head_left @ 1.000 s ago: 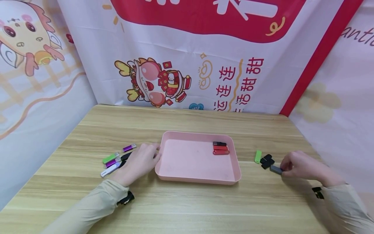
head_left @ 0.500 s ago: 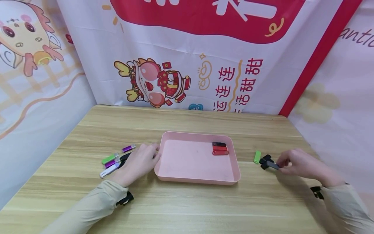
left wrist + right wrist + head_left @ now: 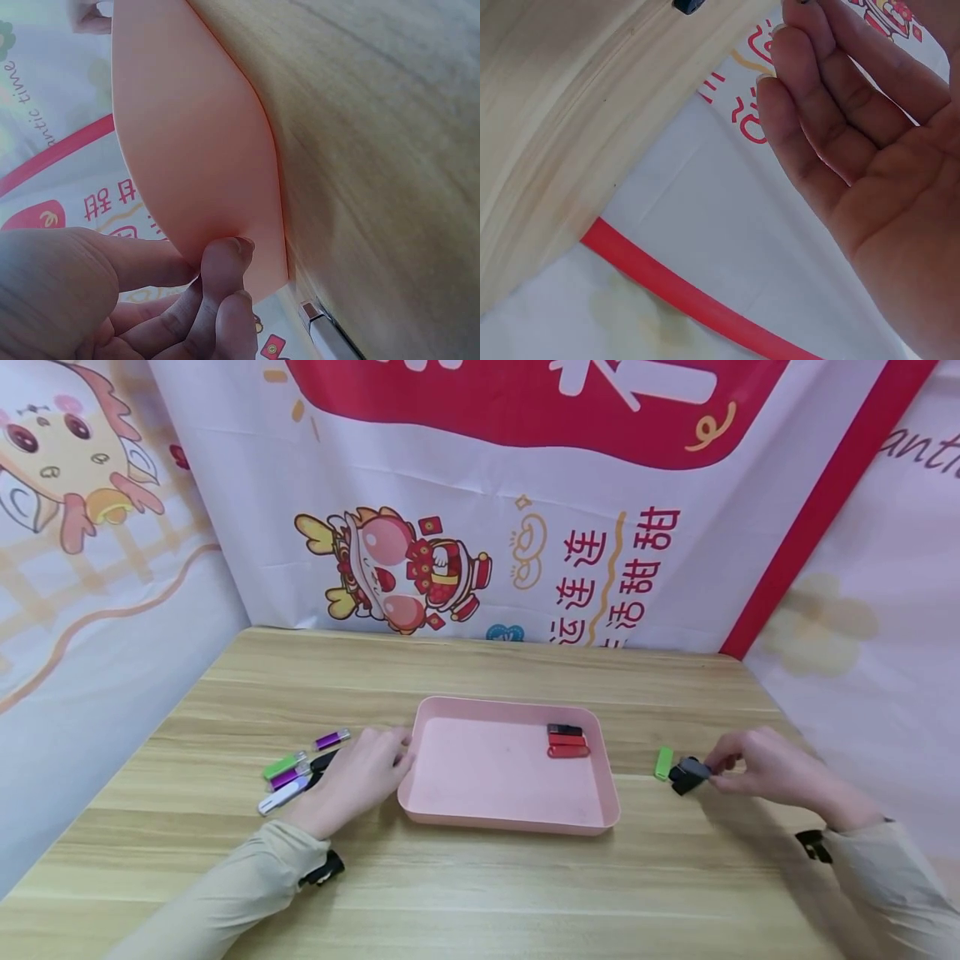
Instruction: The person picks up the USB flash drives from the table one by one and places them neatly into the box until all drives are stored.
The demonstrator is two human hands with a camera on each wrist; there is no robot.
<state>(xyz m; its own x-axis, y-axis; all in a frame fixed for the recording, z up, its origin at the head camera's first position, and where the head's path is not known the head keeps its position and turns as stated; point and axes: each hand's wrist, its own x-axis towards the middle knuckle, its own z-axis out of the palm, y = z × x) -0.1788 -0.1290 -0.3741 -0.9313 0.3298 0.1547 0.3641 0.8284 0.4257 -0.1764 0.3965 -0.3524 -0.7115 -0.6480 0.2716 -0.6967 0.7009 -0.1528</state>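
My right hand [image 3: 765, 768] pinches a grey USB flash drive [image 3: 697, 768] at its right end, just above a few black flash drives [image 3: 684, 785]. The overlap hides part of them. To their left lies a green one [image 3: 663, 763]. My left hand [image 3: 360, 772] is at the left wall of a pink tray [image 3: 510, 822]. In the left wrist view its fingers [image 3: 225, 270] are curled against the wall's outer side, and the thumb seems to meet the rim. Inside the tray, a black flash drive [image 3: 564, 729] and two red ones [image 3: 567, 745] sit side by side.
Beside my left hand several flash drives lie on the wooden table [image 3: 465, 893], among them a purple one [image 3: 330, 740], a green one [image 3: 283, 766] and a white one [image 3: 283, 795]. A printed cloth [image 3: 450, 468] hangs behind the table's far edge.
My right hand has lifted the grey flash drive and carried it up and left, over the black ones. My left hand and the tray have stayed put.
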